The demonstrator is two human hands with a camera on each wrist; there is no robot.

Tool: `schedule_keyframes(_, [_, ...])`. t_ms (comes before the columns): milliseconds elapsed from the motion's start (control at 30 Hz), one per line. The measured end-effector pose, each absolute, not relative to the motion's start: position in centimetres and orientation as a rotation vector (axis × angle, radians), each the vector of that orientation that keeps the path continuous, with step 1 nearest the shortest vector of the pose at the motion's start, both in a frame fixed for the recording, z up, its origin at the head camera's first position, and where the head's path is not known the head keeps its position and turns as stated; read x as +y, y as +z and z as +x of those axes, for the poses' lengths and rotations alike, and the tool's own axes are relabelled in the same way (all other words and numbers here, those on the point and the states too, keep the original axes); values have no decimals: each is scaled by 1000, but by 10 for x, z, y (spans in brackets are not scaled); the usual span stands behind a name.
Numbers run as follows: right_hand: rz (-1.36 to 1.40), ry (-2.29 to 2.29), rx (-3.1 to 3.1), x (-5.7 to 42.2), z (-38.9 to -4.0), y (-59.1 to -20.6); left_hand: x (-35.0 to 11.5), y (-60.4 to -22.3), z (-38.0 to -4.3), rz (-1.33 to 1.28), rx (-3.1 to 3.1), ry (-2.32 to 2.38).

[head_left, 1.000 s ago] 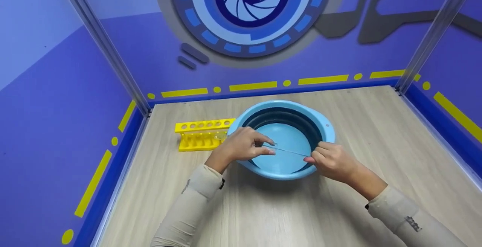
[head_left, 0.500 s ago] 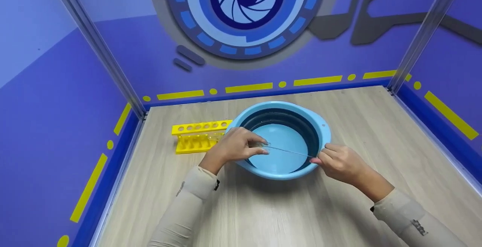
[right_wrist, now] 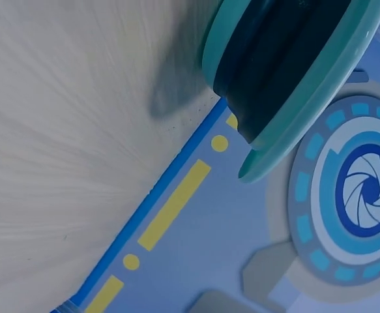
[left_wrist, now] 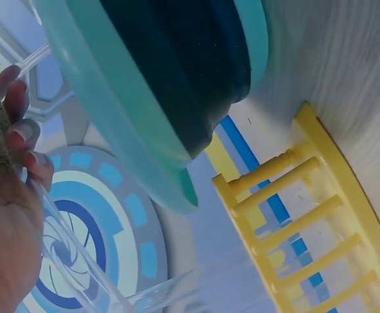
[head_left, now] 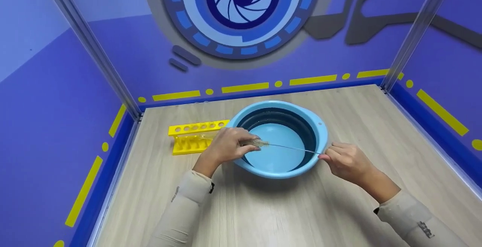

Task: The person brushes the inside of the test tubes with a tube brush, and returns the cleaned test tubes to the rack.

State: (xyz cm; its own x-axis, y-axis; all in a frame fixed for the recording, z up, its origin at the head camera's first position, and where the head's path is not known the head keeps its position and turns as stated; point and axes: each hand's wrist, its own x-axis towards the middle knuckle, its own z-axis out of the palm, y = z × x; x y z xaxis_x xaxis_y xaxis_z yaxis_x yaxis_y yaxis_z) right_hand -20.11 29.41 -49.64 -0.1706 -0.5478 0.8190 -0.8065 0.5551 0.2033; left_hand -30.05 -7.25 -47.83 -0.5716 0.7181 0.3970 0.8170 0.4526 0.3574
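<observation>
My left hand (head_left: pixel 228 143) holds a clear glass test tube (left_wrist: pixel 79 261) nearly level above the left side of the blue bowl (head_left: pixel 322 130). Bristles of a test tube brush (head_left: pixel 266 143) show at the tube's mouth, and more bristles lie within the tube, by the fingers in the left wrist view. The brush's thin wire stem (head_left: pixel 290 147) runs across the bowl to my right hand (head_left: pixel 346 160), whose curled fingers and thumb grip its end just beyond the bowl's right rim. Fingers hide part of the tube.
A yellow test tube rack (head_left: pixel 197 127) stands left of the bowl, partly behind my left hand. Both stand on a wood-grain table (head_left: pixel 263 213) enclosed by blue-purple printed panels (head_left: pixel 124 51).
My right hand has moved right, away from my left, drawing the brush along. Bristles now stick out of the tube's mouth, where only wire showed before. The view has shifted slightly.
</observation>
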Motion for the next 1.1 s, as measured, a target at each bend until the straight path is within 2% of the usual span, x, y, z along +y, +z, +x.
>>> schedule_keyframes(200, [1003, 691, -2083, 301, -196, -509, -70, -482, -303, -1304, -2315, -620])
schedule_keyframes(433, [630, 1780, -2492, 305, -185, -497, -71, -485, -307, -1218, -2086, -414])
schedule_keyframes(633, [772, 2237, -2440, 313, -190, -491, -75, -486, -307, -1191, -2076, -394])
schedule_keyframes(733, [704, 2153, -2499, 315, -190, -491, -76, -486, -305, -1200, -2157, -434])
schedule_keyframes(833, [587, 1815, -2570, 315, -189, -494, -76, -481, -301, -1209, -2310, -496])
schedule_keyframes(1033, [869, 816, -2116, 319, -201, -509, -78, -470, -299, -1253, -2585, -669])
schedule_keyframes(1100, [944, 642, -1931, 321, -206, -508, -79, -469, -300, -1289, -2622, -736])
